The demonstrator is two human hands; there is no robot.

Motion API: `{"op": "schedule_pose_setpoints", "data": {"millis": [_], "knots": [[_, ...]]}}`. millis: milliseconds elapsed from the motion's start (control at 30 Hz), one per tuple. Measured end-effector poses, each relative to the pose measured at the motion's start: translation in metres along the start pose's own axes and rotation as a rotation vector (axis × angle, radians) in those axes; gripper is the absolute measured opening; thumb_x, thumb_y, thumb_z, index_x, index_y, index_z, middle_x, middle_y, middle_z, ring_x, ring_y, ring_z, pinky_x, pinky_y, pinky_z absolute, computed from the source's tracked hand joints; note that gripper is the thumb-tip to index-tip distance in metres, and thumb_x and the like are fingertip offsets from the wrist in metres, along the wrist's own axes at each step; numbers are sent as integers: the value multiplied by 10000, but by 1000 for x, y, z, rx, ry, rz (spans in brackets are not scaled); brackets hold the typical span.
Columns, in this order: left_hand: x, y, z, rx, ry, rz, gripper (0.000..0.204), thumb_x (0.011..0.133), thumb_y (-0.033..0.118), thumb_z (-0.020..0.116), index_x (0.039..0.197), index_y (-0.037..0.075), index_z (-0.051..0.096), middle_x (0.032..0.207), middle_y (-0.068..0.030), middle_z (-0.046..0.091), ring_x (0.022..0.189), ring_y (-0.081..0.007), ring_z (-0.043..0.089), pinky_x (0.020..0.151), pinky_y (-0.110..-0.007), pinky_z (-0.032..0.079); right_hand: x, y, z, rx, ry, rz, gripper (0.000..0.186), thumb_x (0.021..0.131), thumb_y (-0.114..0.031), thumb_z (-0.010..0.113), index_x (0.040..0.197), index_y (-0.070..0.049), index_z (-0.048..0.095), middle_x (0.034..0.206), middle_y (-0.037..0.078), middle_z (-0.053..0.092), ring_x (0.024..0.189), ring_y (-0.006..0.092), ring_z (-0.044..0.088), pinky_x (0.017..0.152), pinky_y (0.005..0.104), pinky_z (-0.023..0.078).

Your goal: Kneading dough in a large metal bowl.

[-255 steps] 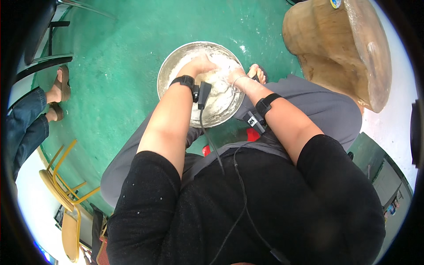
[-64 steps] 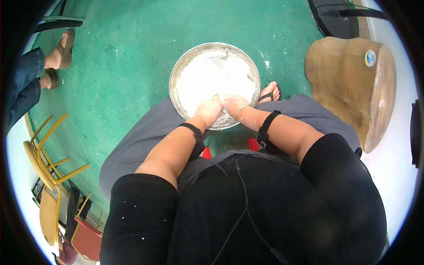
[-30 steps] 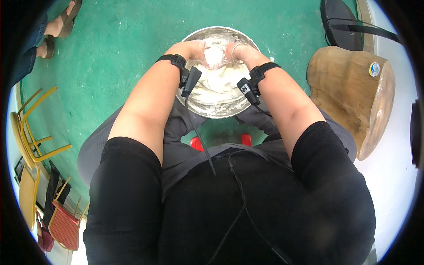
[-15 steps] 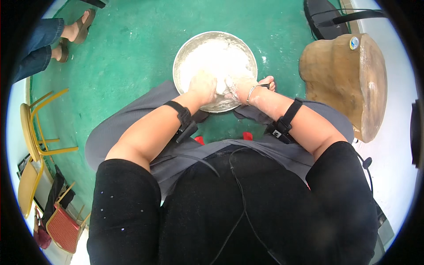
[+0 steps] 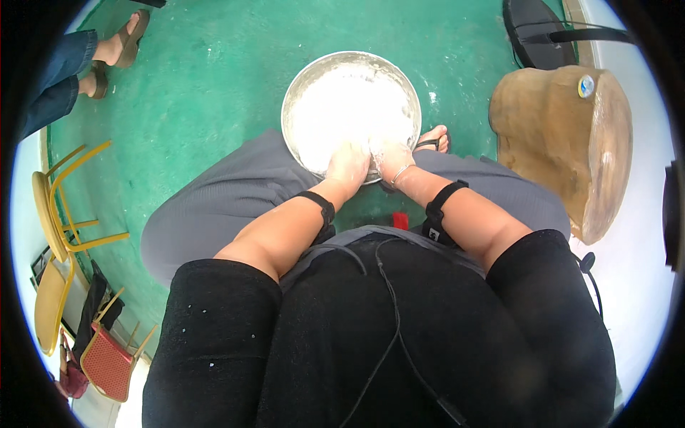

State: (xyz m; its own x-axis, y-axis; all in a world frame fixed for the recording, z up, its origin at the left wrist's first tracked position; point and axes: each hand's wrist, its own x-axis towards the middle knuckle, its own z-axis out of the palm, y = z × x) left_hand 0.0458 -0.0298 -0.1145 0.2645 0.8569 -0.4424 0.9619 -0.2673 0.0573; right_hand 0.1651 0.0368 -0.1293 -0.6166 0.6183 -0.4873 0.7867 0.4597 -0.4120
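A round metal bowl (image 5: pixel 286 107) stands on the floor between my legs. White, floury dough or flour (image 5: pixel 349 100) fills much of it, so bright that its surface detail is lost. Both my hands are inside the near part of the bowl, side by side and close together. My left hand (image 5: pixel 349 161) presses into the white mass, its fingers lost in the glare. My right hand (image 5: pixel 392 158), dusted white and with a bracelet at the wrist, lies just beside it. Its fingers are likewise hidden in the white.
A brown wooden stump-like seat (image 5: pixel 539 128) stands at the right, near the white wall. Behind it is a black stand base (image 5: pixel 539 36). Yellow-framed chairs (image 5: pixel 53 200) and a red-seated chair (image 5: pixel 108 362) line the left. Another person's sandalled foot (image 5: pixel 130 43) shows at the upper left.
My hands have drawn closer together, and my left forearm has swung to the right. The white lump seen between the hands earlier no longer shows. The whole view has shifted slightly.
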Motion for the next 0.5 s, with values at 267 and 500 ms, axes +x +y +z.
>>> {"op": "schedule_pose_setpoints", "data": {"millis": [267,500], "knots": [[48,-40,11,-404,-4,-141,198,782,123,495,927,35,596,954,-130,562,942,-261,536,806,-331,467,68,29,15,-6,-44,-18,256,843,-214,431,916,-63,625,923,185,623,867,327,600,773,403,469],[88,-71,9,-424,-30,-248,281,758,205,619,971,30,569,1003,-146,561,963,-288,543,791,-368,481,119,26,-24,25,-22,-35,260,845,-222,426,892,-79,637,925,183,626,870,323,600,768,411,468]]}}
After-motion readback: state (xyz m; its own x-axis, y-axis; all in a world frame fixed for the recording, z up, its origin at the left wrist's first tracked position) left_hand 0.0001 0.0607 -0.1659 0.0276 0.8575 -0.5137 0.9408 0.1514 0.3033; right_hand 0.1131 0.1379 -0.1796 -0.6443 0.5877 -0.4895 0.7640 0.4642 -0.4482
